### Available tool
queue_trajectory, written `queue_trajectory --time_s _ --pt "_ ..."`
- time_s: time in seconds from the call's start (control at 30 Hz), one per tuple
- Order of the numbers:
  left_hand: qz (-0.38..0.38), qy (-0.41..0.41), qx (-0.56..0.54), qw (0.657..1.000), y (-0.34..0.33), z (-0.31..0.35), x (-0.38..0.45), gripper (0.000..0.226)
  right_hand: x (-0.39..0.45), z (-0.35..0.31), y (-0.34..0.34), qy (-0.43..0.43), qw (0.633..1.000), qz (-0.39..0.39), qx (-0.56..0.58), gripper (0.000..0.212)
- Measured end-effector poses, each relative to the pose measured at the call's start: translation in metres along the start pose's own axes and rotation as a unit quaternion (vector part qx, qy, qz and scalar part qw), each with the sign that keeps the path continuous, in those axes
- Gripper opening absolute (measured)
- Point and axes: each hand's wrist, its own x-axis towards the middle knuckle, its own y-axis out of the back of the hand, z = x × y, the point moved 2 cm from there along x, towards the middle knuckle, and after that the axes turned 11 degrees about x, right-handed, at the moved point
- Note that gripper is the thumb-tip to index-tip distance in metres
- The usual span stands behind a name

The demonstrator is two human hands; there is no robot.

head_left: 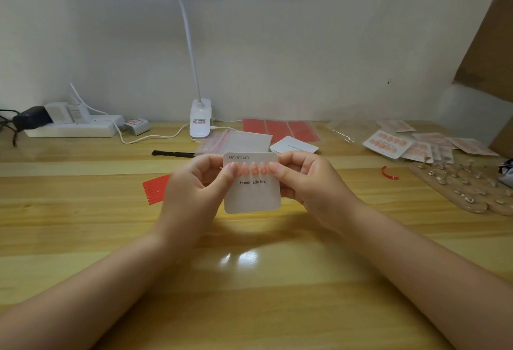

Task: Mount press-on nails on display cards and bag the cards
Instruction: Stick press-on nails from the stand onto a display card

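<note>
"What's happening?"
"Both hands, left hand (194,183) and right hand (308,180), pinch a card (252,197) above the surface (249,280), pressing its top row of nails (251,169)."
"Next?"
"Probably a second row (bottom half's bare)."

both hands pinch display card (252,194) (pink nails (251,169) mounted) above table (249,280).

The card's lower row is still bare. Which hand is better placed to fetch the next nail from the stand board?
Right hand, probably: the stand board lies on its side, while the left hand can hold the card.
</note>
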Motion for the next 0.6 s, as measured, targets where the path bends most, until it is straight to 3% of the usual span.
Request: queue_trajectory --time_s 0.17,0.33,0.47,0.6 --pt "0.004 0.004 -0.009 1.000 0.000 0.001 -0.001 0.008 0.000 0.000 0.001 -0.014 1.000 -0.018 0.009 0.010" --pt "0.003 0.012 -0.009 1.000 0.001 0.000 0.000 0.009 0.000 0.000 0.000 -0.047 0.996 -0.040 0.069 0.040" --pt "-0.008 0.001 0.003 1.000 0.000 0.001 -0.001 0.009 0.001 0.006 0.003 -0.032 0.998 -0.019 0.054 0.014" --pt "-0.014 0.000 0.002 1.000 -0.001 0.003 -0.003 0.017 0.002 0.010 0.003 -0.023 0.999 -0.009 0.040 0.024"
